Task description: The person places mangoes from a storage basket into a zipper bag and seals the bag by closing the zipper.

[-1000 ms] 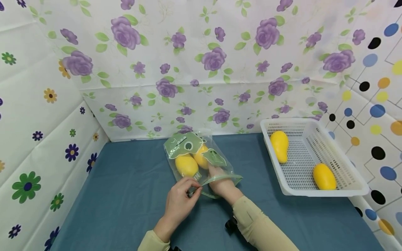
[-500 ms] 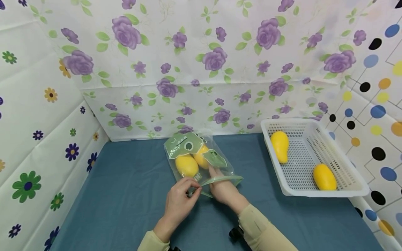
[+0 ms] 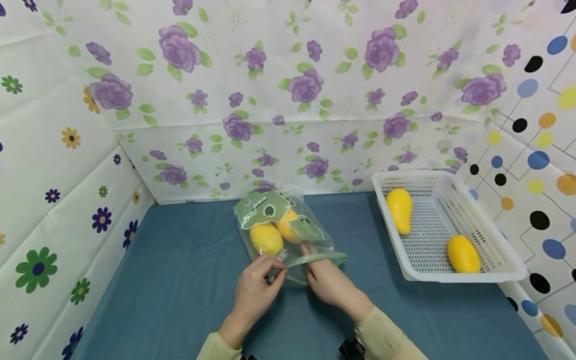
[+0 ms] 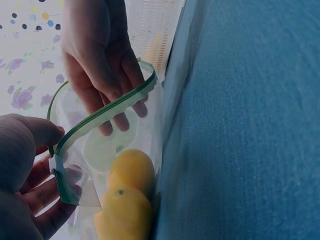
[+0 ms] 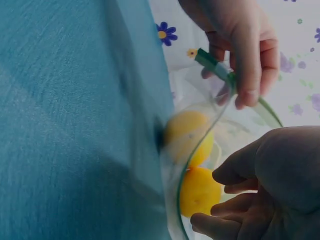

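A clear zip bag (image 3: 263, 210) with a green dinosaur print lies on the blue cloth, holding two yellow mangoes (image 3: 266, 239). My left hand (image 3: 257, 286) pinches the bag's green-edged mouth at its left end, by the slider (image 4: 56, 164). My right hand (image 3: 332, 283) reaches in through the gaping mouth, fingertips just inside. In the left wrist view, its loosely extended fingers (image 4: 120, 120) hang short of the mangoes with nothing in them. The right wrist view shows the same spread fingers beside the bag's rim (image 5: 181, 195).
To the right stands a white plastic basket (image 3: 454, 276) with two more yellow mangoes, one at its left side (image 3: 399, 211) and one near the front (image 3: 464, 254). A floral sheet (image 3: 279, 145) hangs behind the table, and patterned sheets flank both sides.
My right hand has drawn back out of the bag, toward the lower right, leaving the mangoes inside. My left hand keeps its pinch on the mouth, nearly still.
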`<move>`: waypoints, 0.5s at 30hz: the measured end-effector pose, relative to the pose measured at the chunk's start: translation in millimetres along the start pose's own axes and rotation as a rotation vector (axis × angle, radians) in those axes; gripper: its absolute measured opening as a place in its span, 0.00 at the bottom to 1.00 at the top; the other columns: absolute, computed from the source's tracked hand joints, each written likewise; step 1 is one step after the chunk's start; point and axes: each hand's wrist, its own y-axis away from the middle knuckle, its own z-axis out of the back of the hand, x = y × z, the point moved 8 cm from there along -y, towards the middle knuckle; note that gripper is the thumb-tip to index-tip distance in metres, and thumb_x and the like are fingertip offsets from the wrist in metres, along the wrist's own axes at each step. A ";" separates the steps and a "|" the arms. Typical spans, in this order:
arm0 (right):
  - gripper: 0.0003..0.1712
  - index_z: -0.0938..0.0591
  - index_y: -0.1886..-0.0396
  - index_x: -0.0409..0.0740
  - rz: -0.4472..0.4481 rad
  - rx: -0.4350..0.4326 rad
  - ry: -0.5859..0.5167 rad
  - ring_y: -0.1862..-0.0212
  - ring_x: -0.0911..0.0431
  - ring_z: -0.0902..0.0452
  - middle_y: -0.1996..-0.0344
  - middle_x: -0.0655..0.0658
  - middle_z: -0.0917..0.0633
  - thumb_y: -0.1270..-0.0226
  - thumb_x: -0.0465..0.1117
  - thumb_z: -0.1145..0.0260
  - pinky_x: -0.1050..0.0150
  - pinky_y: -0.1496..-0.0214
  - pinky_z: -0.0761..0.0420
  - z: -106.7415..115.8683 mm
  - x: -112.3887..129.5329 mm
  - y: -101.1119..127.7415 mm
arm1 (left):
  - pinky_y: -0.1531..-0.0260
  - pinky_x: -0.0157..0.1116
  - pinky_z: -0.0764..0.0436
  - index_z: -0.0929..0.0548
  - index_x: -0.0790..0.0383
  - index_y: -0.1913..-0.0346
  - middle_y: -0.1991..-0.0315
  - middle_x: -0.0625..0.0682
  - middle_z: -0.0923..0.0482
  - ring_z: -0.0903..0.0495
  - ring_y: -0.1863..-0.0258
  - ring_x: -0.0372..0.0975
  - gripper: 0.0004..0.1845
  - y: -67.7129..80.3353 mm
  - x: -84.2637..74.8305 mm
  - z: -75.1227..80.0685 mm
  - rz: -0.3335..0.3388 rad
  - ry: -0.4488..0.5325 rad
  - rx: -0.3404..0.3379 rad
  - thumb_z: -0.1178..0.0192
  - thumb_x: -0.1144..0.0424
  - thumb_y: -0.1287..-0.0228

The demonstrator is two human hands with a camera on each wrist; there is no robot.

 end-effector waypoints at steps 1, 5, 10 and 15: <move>0.31 0.39 0.18 0.28 -0.003 -0.002 -0.007 0.22 0.36 0.35 0.18 0.28 0.40 0.15 0.31 0.45 0.43 0.29 0.25 2.3 0.1 2.5 | 0.74 0.29 0.22 0.10 0.49 0.62 0.56 0.39 0.16 0.23 0.73 0.29 0.08 -0.1 -0.2 -0.1 0.000 0.003 0.003 0.22 0.66 0.36; 0.26 0.29 0.23 0.29 -0.014 -0.016 0.002 0.37 0.37 0.19 0.26 0.28 0.27 0.15 0.31 0.44 0.47 0.46 0.17 11.4 -0.1 10.2 | 0.73 0.29 0.22 0.09 0.52 0.62 0.56 0.39 0.16 0.23 0.73 0.29 0.04 -0.2 -0.7 -0.1 -0.012 0.004 0.008 0.23 0.64 0.33; 0.19 0.18 0.32 0.34 -0.006 -0.023 0.041 0.52 0.42 0.15 0.46 0.34 0.14 0.17 0.32 0.41 0.52 0.61 0.20 19.7 -0.1 18.8 | 0.73 0.30 0.20 0.09 0.52 0.61 0.57 0.39 0.16 0.22 0.71 0.29 0.03 -0.9 -0.9 0.9 -0.015 0.007 0.012 0.26 0.59 0.28; 0.12 0.13 0.42 0.40 0.032 -0.043 0.080 0.70 0.59 0.27 0.69 0.51 0.20 0.19 0.34 0.35 0.59 0.68 0.26 28.8 -0.6 26.6 | 0.72 0.31 0.20 0.09 0.51 0.61 0.57 0.39 0.16 0.21 0.70 0.31 0.02 -1.1 -0.2 0.6 -0.012 0.008 0.009 0.25 0.60 0.30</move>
